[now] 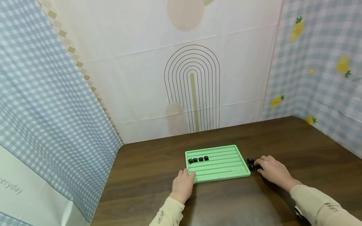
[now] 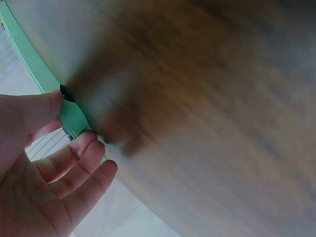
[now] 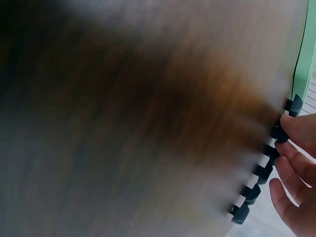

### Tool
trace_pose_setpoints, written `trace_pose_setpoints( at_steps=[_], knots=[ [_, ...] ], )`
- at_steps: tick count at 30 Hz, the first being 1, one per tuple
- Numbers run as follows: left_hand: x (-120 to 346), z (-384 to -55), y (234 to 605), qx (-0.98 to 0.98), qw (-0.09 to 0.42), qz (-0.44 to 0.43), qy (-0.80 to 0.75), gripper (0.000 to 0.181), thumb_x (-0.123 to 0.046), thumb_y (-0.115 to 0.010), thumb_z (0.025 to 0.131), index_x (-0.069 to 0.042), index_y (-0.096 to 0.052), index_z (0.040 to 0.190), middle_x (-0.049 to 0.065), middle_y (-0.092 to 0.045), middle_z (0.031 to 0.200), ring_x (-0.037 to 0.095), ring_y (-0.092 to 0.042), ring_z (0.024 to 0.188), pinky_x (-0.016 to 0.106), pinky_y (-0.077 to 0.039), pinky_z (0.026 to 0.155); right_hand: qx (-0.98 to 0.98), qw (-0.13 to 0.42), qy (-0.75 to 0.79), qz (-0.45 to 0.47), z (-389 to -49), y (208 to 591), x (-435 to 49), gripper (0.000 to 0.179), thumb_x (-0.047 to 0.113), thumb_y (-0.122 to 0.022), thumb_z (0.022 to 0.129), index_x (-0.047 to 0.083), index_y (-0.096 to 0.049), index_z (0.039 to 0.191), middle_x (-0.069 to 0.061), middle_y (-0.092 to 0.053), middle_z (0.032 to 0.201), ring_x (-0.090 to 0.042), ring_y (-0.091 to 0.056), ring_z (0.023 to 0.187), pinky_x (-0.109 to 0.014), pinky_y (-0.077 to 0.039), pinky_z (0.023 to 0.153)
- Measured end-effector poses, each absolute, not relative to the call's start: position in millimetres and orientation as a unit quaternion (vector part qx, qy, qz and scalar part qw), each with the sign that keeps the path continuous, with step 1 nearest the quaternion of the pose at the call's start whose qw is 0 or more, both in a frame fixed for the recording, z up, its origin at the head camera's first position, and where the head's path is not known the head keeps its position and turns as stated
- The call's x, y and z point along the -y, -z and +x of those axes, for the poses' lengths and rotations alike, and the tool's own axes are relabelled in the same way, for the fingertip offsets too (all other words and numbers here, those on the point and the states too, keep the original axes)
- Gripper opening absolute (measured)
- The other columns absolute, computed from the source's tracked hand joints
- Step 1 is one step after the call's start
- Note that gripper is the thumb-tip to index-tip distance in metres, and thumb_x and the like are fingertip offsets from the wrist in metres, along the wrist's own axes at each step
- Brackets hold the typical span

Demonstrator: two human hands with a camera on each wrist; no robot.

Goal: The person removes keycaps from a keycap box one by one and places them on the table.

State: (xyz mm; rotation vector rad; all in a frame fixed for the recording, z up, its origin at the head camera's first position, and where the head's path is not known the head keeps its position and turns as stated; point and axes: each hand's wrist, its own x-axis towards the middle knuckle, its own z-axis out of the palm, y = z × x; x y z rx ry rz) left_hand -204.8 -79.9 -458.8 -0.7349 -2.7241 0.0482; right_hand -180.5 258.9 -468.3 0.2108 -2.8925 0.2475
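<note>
My left hand (image 1: pixel 182 185) grips the front left corner of a light green ridged tray (image 1: pixel 223 164). In the left wrist view its thumb lies against the tray's edge (image 2: pixel 35 64), with the fingers on the other side of the corner. Several small black keycaps (image 1: pixel 201 159) stand in a row in the tray's upper left. Just right of the tray, my right hand (image 1: pixel 274 171) reaches among more black keycaps (image 1: pixel 251 167). In the right wrist view, thumb and forefinger pinch one keycap (image 3: pixel 280 132), while others (image 3: pixel 251 193) line up beside the fingers.
The dark wooden table (image 1: pixel 147 175) carries the tray and the loose keycaps. A white patterned cloth (image 1: pixel 135 94) hangs behind its back edge. Checked curtains stand at the left (image 1: pixel 56 103) and at the right (image 1: pixel 322 84).
</note>
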Motion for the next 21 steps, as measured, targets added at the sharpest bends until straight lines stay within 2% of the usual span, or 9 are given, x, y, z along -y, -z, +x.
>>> trace_pose_setpoints(
  at_steps=[12, 16, 21],
  knots=[
    [80.9, -207.1, 460.4, 0.954, 0.156, -0.257, -0.008, 0.014, -0.024, -0.068, 0.081, -0.017, -0.058, 0.088, 0.007, -0.054, 0.084, 0.020, -0.052, 0.074, 0.027, -0.045, 0.050, 0.988, 0.109, -0.089, 0.061, -182.8, 464.9, -254.7, 0.020, 0.009, -0.072, 0.074, 0.009, -0.066, 0.093, -0.008, -0.061, 0.093, -0.028, -0.057, 0.084, -0.038, -0.048, 0.060],
    [80.4, -207.7, 460.3, 0.956, 0.145, -0.255, -0.005, 0.014, -0.024, -0.068, 0.081, -0.017, -0.058, 0.089, 0.007, -0.054, 0.085, 0.020, -0.052, 0.075, 0.027, -0.045, 0.050, 0.986, 0.111, -0.104, 0.062, -184.7, 457.6, -253.1, 0.022, 0.007, -0.071, 0.075, 0.008, -0.065, 0.096, -0.007, -0.060, 0.093, -0.026, -0.057, 0.081, -0.034, -0.045, 0.055],
    [80.3, -207.1, 459.5, 0.959, 0.131, -0.251, 0.001, 0.014, -0.025, -0.067, 0.082, -0.018, -0.058, 0.091, 0.007, -0.054, 0.087, 0.020, -0.051, 0.076, 0.027, -0.045, 0.050, 0.982, 0.126, -0.119, 0.075, -196.2, 444.0, -241.3, 0.022, 0.005, -0.068, 0.077, 0.009, -0.065, 0.098, -0.008, -0.060, 0.095, -0.026, -0.057, 0.084, -0.033, -0.046, 0.056]
  ],
)
